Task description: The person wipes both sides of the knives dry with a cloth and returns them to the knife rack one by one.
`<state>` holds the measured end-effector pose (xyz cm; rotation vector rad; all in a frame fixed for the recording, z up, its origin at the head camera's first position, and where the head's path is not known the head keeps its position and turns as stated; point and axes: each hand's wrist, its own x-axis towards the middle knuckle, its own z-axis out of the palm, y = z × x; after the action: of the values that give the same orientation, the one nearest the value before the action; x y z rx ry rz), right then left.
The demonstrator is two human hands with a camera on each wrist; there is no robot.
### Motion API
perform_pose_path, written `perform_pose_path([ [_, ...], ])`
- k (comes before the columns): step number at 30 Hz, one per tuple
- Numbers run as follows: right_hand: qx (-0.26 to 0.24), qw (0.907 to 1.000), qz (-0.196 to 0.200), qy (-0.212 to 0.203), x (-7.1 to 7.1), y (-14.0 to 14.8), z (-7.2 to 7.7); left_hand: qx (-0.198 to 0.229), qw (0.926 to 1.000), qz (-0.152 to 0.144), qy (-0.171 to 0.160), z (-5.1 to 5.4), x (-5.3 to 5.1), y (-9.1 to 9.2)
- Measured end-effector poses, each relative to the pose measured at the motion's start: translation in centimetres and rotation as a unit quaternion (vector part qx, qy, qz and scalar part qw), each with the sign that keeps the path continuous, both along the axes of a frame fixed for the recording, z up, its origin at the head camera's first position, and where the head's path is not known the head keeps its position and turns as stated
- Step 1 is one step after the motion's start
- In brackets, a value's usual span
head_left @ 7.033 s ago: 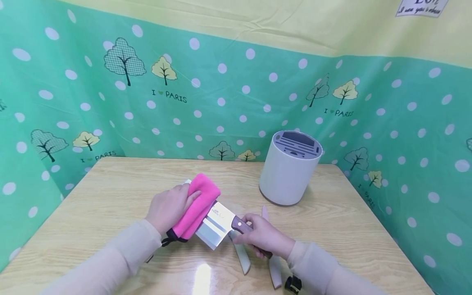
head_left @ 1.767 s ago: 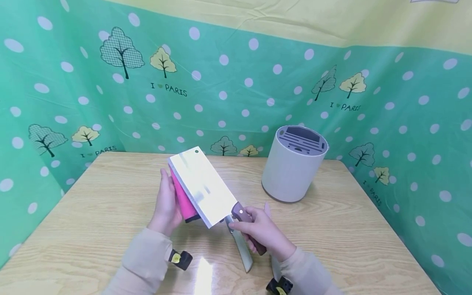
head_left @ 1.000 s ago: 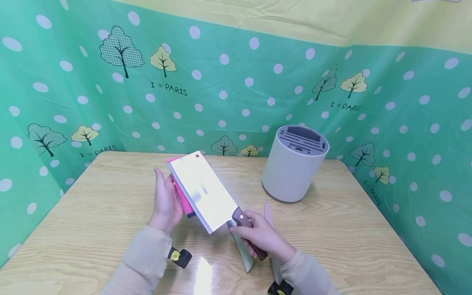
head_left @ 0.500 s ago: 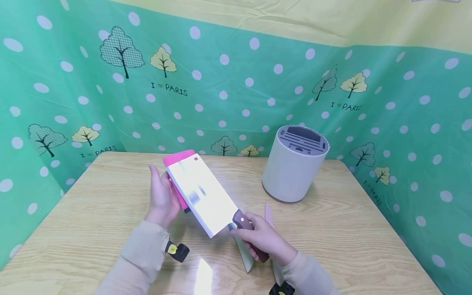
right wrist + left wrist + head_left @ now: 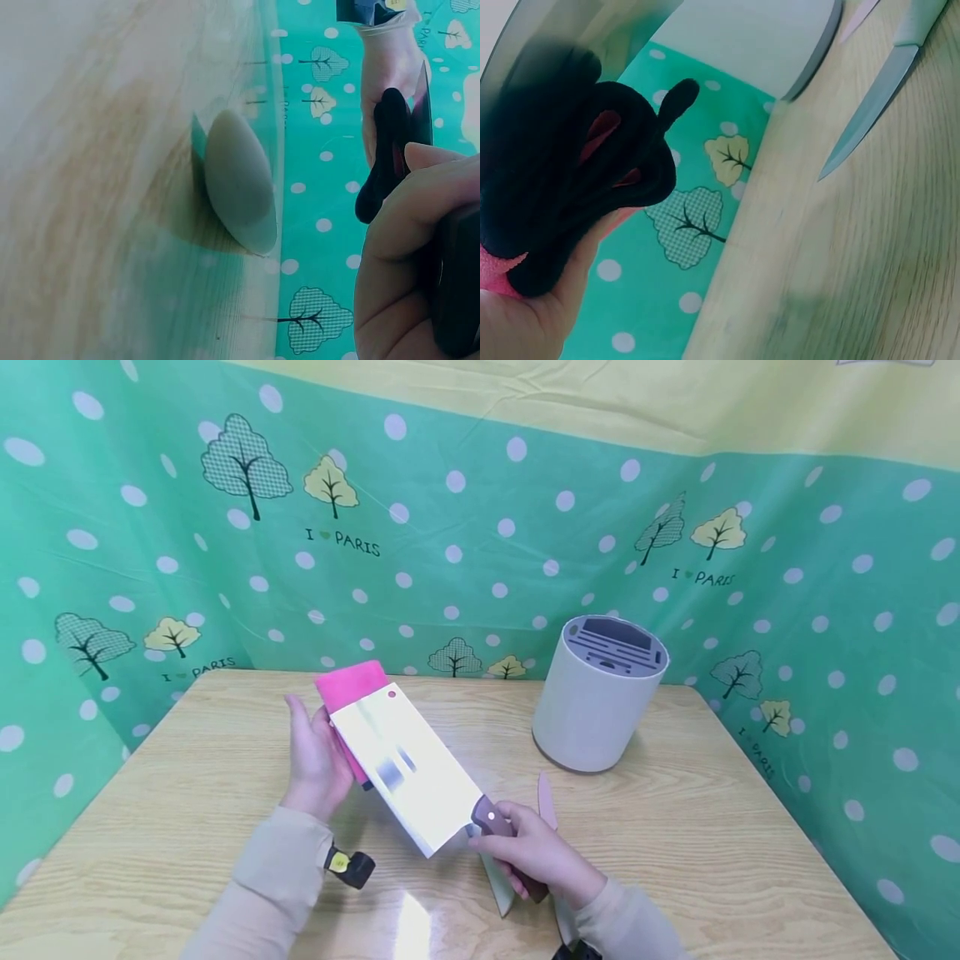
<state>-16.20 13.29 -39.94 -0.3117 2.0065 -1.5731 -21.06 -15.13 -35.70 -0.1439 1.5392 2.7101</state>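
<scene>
My right hand [image 5: 543, 852] grips the dark wooden handle of a broad cleaver [image 5: 420, 777], its shiny blade raised above the table and slanting up to the left. Under the blade, my left hand [image 5: 318, 768] bears a folded pink cloth [image 5: 351, 685] with its palm turned up. The left thumb stands straight and apart; the other fingers are hidden beneath cloth and blade. Part of the cloth pokes out past the blade's far end. In the left wrist view the cloth's black trim [image 5: 592, 157] bunches over the palm.
Below the cleaver a pale-handled knife [image 5: 498, 885] lies on the wooden table [image 5: 247, 735]. A pink-bladed knife [image 5: 547, 797] lies right of it, partly under the right arm. A white round knife holder [image 5: 596, 710] stands at the back right. Behind hangs a green dotted curtain [image 5: 420, 585].
Earlier the cloth lay over the blade's top under my left hand; now it is underneath. Lately hand and cloth have slid left past the blade's end, and the cleaver has dipped slightly.
</scene>
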Motion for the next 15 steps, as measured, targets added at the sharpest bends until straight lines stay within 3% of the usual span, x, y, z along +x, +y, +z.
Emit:
perform_pose_path([
  [15, -0.003, 1.0, -0.007, 0.0, 0.3, 0.2, 0.0, 0.007, 0.9993, -0.011, -0.035, 0.0, 0.8, 0.9],
])
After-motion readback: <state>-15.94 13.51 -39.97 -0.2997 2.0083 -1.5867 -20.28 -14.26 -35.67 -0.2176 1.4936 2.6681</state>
